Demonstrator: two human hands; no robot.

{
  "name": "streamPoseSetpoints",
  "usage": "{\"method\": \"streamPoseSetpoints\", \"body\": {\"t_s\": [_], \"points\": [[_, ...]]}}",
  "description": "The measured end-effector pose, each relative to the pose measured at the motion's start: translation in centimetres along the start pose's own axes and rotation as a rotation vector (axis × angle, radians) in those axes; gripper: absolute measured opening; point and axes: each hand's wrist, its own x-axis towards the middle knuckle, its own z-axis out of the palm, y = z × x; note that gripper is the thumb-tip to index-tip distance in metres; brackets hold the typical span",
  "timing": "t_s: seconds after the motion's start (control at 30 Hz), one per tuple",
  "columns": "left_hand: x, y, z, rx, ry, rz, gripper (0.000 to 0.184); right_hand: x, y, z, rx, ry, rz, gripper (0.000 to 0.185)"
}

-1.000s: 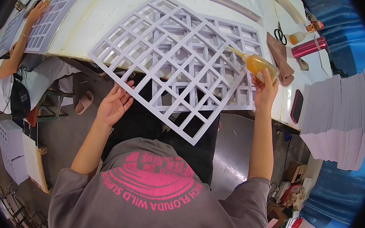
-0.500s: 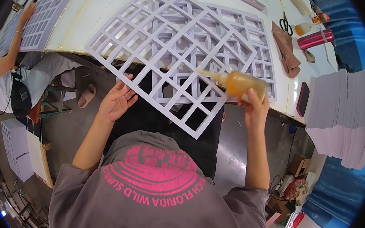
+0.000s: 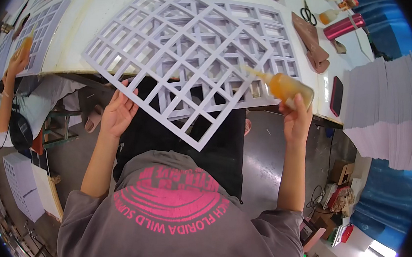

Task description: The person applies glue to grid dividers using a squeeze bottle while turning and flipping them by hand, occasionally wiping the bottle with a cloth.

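Observation:
My left hand [image 3: 120, 113] grips the near left edge of a pale lilac lattice grid [image 3: 147, 69], fingers beneath it. The grid has many square openings and sticks out past the table edge toward my body. It rests on more lattice grids [image 3: 284, 42], stacked askew. In my right hand [image 3: 296, 118] is a squeeze bottle [image 3: 291, 91] of amber liquid, tilted with its thin nozzle pointing left over the grid's right edge. The nozzle tip is blurred, so I cannot tell whether it touches.
Scissors [image 3: 308, 13], a brown cloth-like piece [image 3: 311, 47], a pink-red flask [image 3: 345, 26] and a phone [image 3: 336, 96] lie on the table's right side. A tall stack of sheets [image 3: 384, 110] stands at right. On the left, a co-worker's hand [image 3: 17, 60] holds an orange bottle near other grids.
My right hand has moved the bottle rightward relative to the grid. The whole view has shifted slightly. The co-worker's hand now shows an orange bottle.

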Motion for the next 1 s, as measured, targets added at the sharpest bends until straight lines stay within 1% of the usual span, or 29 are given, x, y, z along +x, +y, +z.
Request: {"method": "streamPoseSetpoints", "body": {"t_s": [0.03,0.1,0.2,0.4,0.5,0.63,0.7,0.77,0.97,1.0], "points": [[-0.1,0.2,0.6,-0.034,0.035,-0.016,0.043,1.2,-0.3,-0.7,-0.022,0.053,-0.046,0.043],[-0.2,0.4,0.7,-0.049,-0.017,-0.048,0.043,3.4,-0.5,-1.9,-0.063,0.157,-0.136,0.044],[-0.4,0.4,0.8,-0.048,-0.026,-0.075,0.043,5.5,-0.7,-3.3,-0.119,0.211,-0.152,0.044],[-0.6,0.1,1.1,-0.022,-0.078,-0.09,0.044,5.6,-0.9,-4.1,-0.141,0.177,-0.133,0.043],[-0.6,0.1,1.0,-0.007,-0.079,-0.091,0.044,3.2,-0.9,-4.3,-0.131,0.082,-0.088,0.039],[-0.3,0.1,0.7,-0.002,-0.04,-0.1,0.044,-1.5,-0.5,-3.9,-0.124,0.043,0.003,0.037],[-0.1,0.2,0.2,-0.011,-0.085,-0.122,0.042,-4.0,0.0,-3.3,-0.112,0.022,0.024,0.037],[-0.1,0.2,0.1,-0.01,-0.133,-0.128,0.041,-6.4,0.7,-3.0,-0.098,-0.01,0.072,0.041],[-0.1,0.2,0.4,-0.008,-0.149,-0.123,0.04,-12.2,2.4,-2.1,-0.032,-0.092,0.273,0.053],[-0.2,0.2,0.6,-0.004,-0.137,-0.116,0.04,-12.7,2.3,-1.8,-0.026,-0.109,0.313,0.058]]}}
